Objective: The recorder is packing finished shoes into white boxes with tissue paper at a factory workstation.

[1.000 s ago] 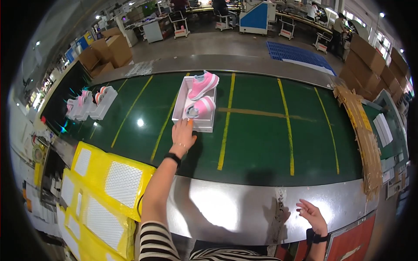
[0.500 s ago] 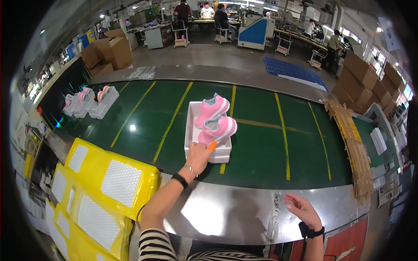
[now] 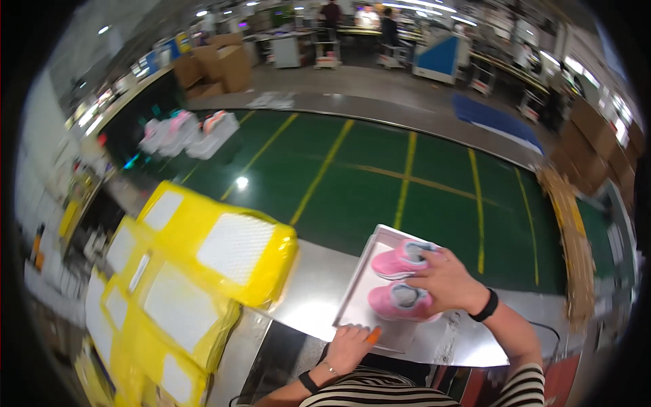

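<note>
A white shoe box [image 3: 358, 302], with no lid on it, lies over the metal front ledge close to my body. In it sit two pink sneakers, a far sneaker [image 3: 390, 263] and a near sneaker [image 3: 386, 302], side by side. My left hand [image 3: 349, 347] is closed on the box's near edge, with orange showing at one fingertip. Over the heels of both sneakers my right hand [image 3: 451, 283] curls its fingers, holding them; it hides their right ends.
Behind the box runs a green conveyor belt [image 3: 325, 183] with yellow lines. Yellow-wrapped packages [image 3: 264, 271] lie at left. More open shoe boxes [image 3: 213, 139] stand far left. Flattened cardboard [image 3: 568, 237] covers the right end. People and machines are beyond.
The shoe box has come off the belt onto the near ledge, with my left hand still at its near edge. My right hand has moved from the ledge onto the sneakers. The view has shifted.
</note>
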The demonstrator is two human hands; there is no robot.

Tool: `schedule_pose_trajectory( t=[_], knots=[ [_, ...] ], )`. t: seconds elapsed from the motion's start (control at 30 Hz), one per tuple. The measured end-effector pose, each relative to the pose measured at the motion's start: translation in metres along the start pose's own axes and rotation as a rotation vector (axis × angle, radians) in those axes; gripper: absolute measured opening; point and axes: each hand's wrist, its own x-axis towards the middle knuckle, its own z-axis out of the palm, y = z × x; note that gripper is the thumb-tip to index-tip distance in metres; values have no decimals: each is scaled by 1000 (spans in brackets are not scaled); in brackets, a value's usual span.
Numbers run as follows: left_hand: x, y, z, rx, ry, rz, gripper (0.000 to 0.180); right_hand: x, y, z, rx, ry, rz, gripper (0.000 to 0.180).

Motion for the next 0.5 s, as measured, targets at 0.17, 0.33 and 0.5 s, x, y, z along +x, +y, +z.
schedule_pose_trajectory(
  t=[0.17, 0.33, 0.5],
  knots=[
    [-3, -4, 17, -30, 13, 79, 37, 11, -1, -26, -112, -170, -32, 67],
    [3, 4, 17, 98, 50, 18, 21, 12, 2, -10, 260, -382, -162, 56],
    [6, 6, 12, 154, 110, 35, 10, 2, -13, -32, -224, -208, -49, 51]
  ],
)
